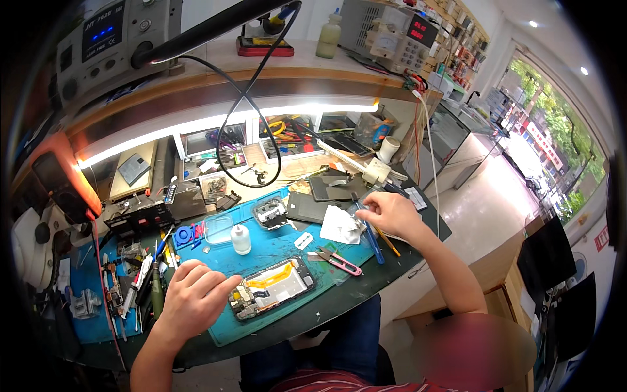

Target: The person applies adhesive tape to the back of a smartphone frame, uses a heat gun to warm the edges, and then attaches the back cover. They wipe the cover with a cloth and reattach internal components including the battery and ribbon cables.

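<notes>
While left hand (192, 297) steadies the opened phone (272, 287), right hand (390, 214) pinches crinkled plastic (341, 225).

The phone's (272, 287) left end is covered by the left hand (192, 297); whatever the right hand's (390, 214) fingertips pinch is too small to be made out; the microscope (29, 245) is cut by the dark rim.

Single view: head-worn fisheye camera, looking steeply down and forward over the workbench (366, 277) from close above. Edges curve toward the rim. Forearms enter from the lower edge; shelves fill the top.
</notes>
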`<state>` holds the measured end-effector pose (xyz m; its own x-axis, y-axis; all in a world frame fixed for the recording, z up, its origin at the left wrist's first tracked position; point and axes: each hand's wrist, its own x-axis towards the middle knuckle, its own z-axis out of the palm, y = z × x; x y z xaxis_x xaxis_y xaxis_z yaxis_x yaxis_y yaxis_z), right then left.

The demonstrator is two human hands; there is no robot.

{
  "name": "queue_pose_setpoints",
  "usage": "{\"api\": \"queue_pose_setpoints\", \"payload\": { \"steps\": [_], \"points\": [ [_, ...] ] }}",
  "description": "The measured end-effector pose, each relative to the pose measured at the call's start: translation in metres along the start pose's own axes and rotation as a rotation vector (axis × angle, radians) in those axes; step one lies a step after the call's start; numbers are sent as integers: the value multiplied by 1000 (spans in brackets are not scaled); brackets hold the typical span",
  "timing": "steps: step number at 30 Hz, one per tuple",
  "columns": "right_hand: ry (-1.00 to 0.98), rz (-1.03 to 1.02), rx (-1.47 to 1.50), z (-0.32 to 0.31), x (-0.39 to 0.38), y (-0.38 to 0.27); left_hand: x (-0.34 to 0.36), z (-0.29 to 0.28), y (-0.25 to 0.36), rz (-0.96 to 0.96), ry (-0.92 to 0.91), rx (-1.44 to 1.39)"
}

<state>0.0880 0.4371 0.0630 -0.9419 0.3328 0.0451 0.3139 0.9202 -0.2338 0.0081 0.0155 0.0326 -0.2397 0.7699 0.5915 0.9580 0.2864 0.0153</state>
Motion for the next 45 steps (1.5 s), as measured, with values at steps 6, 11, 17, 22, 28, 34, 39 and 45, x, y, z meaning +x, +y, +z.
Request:
{"api": "queue_pose_setpoints", "payload": {
  "steps": [6,11,17,22,28,34,39,45],
  "points": [
    [36,-156,-185,42,13,-6,-7,-4,-3,-24,-18,-17],
    [383,-71,-155,38,38,44,-5,-3,-8,16,-33,1],
    [515,-39,-477,2,29,31,-8,-2,-4,3,-24,34],
    [427,-198,-298,13,23,-9,-5,-3,-5,17,-35,0],
    [210,-380,-153,-9,44,-121,-7,-1,-13,36,-46,-34],
    [-257,-829,529,1,56,-293,-17,-4,-17,38,-9,36],
    [250,-770,410,76,166,-395,-12,2,-16,63,33,26],
    [-178,-823,39,74,212,-448,-18,3,-19,23,18,59]
  ]
}}
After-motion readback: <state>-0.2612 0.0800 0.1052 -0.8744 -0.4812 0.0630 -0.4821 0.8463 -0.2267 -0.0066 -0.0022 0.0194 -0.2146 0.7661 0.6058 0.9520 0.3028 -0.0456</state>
